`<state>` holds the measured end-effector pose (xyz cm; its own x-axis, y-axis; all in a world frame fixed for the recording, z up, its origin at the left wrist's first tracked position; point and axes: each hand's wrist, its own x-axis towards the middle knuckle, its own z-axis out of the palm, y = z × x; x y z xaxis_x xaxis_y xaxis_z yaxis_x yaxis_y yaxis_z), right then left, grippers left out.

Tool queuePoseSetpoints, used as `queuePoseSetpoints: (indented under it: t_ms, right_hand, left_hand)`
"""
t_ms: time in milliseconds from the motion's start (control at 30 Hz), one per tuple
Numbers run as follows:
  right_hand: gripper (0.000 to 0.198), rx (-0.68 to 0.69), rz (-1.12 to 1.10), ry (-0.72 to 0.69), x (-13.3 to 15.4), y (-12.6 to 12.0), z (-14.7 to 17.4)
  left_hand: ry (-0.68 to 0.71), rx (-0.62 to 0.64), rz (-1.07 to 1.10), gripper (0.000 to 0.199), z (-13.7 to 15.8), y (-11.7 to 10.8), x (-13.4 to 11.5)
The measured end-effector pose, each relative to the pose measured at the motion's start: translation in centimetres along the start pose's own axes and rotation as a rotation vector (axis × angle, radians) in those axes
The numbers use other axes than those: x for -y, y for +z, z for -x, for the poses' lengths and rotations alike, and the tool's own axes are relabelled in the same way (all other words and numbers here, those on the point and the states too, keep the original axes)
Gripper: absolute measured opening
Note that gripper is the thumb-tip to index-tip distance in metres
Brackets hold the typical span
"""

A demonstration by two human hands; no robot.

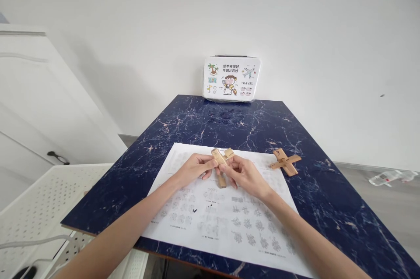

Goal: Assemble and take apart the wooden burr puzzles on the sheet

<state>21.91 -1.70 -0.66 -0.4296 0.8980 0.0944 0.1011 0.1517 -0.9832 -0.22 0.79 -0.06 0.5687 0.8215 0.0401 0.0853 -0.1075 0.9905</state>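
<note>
Between both hands, just over a printed paper sheet (197, 222), are flat wooden puzzle pieces (218, 155), crossing one another. My left hand (197, 167) pinches them from the left with thumb and fingers. From the right, my right hand (244, 174) grips the same pieces, its thumb on the front face. The fingers hide how the pieces fit together, and one end points down below the hands. To the right, a second group of wooden pieces (285, 161) lies crossed at the edge of the paper, with dark marks on it; neither hand touches it.
The dark blue marbled table (157, 136) carries the sheet of small diagrams. A white case with cartoon prints (232, 78) stands against the wall at the back. On the left is a white perforated surface (62, 182) with a cable. A clear plastic bottle (385, 178) lies on the floor, right.
</note>
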Motion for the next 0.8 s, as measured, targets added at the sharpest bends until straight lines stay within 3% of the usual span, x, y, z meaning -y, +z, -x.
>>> queuePoseSetpoints:
  t_ms: [100, 233, 400, 567, 700, 800]
  right_hand:
    - [0.05, 0.003, -0.04, -0.001, 0.1, 0.2, 0.0]
    - [0.048, -0.104, 0.015, 0.014, -0.1, 0.8, 0.0]
    - [0.042, -0.116, 0.047, -0.025, -0.6, 1.2, -0.2]
    - [0.038, -0.184, 0.351, -0.12, -1.3, 0.4, -0.2]
    - [0.065, -0.004, 0.548, -0.255, -2.0, -0.1, 0.1]
    - [0.054, 0.046, 0.55, -0.259, -2.0, -0.1, 0.0]
  left_hand:
    - [-0.028, -0.002, 0.062, 0.054, 0.0, 0.3, -0.2]
    - [-0.034, -0.06, 0.114, 0.047, 0.0, 0.9, -0.3]
    - [-0.034, -0.242, 0.127, 0.04, -0.4, 0.9, -0.2]
    - [-0.03, -0.415, 0.185, 0.044, -0.6, 0.0, -0.3]
    - [-0.013, -0.359, 0.202, 0.043, -0.6, 0.0, -0.6]
    - [-0.01, -0.279, 0.172, 0.045, -0.4, 0.2, -0.5]
